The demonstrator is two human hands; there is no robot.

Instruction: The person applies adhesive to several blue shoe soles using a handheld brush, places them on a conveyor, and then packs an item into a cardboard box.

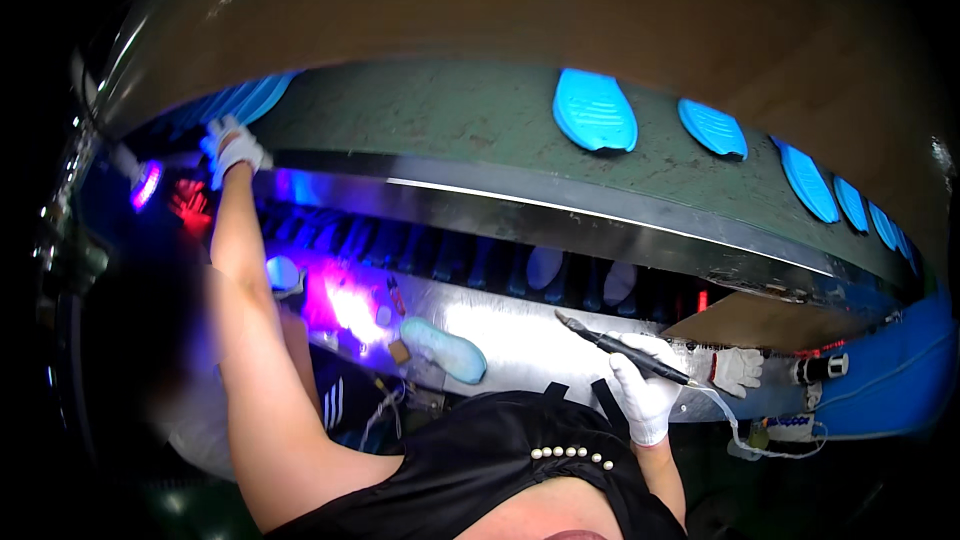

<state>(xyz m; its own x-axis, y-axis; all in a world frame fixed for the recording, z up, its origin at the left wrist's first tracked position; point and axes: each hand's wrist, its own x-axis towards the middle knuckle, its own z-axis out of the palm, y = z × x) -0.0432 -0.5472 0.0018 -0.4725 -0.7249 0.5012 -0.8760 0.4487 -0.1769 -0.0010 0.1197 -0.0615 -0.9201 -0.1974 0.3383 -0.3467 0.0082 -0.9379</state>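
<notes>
My left hand (238,148) in a white glove reaches to the far left, at the near edge of the green conveyor belt (430,110). Its fingers are beside ridged blue shoe soles (235,100); blur and blue glare hide whether they grip one. My right hand (645,385), also gloved, is closed around a black pen-shaped tool (625,348) with a flat, pointed tip and a pale cable. The tool's tip points left, over the metal bench (520,340). Left of that tip, a pale blue sole (445,348) lies on the bench, apart from both hands.
More blue soles (595,110) are spread along the belt to the right. Dark slots (450,255) run beneath the belt's metal edge. A white glove (737,370) lies on the bench's right. A purple-lit lamp (146,186) and a person (150,340) are at left.
</notes>
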